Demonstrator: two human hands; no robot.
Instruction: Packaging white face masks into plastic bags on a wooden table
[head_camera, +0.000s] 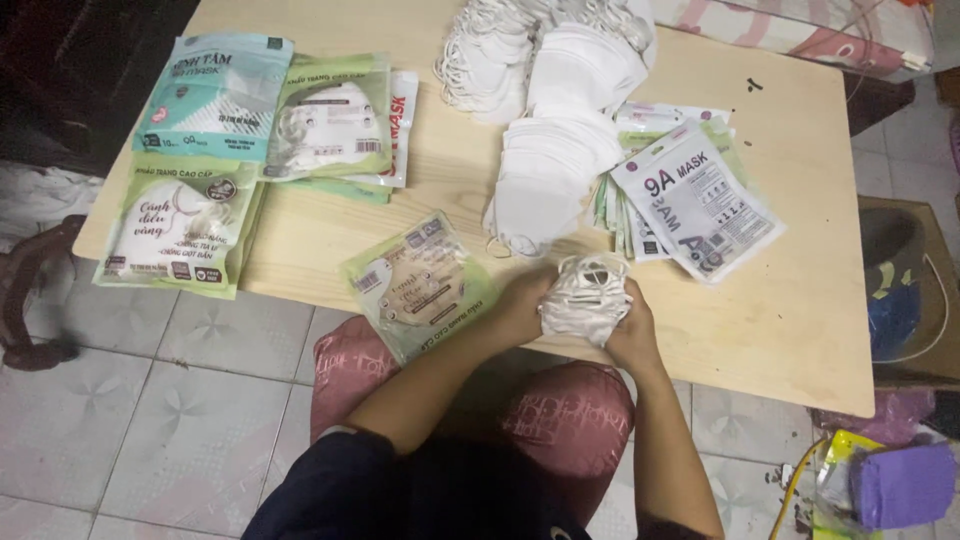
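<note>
Leftmost on the wooden table (800, 260) lie the filled mask packets: one teal packet (215, 95) at the far corner, a green stack (180, 225) below it at the near edge, and a second green-topped stack (335, 120) just beside the teal one, with white packets showing under it; how many lie in each stack cannot be told. One more green packet (425, 285) lies alone, tilted, overhanging the near table edge, just left of the hands. Next comes the left hand (520, 305), fingers curled and pressed against the left side of a bundle of white masks (585, 295). That bundle sits at the near table edge, squeezed between both hands. Behind it, two heaps of loose white masks (560, 130) run toward the far edge. The right hand (632, 330) cups the bundle's right side, fingers closed around it. Farther right, a fanned pile of empty white pouches (695, 200) lies touching the mask heap.
</note>
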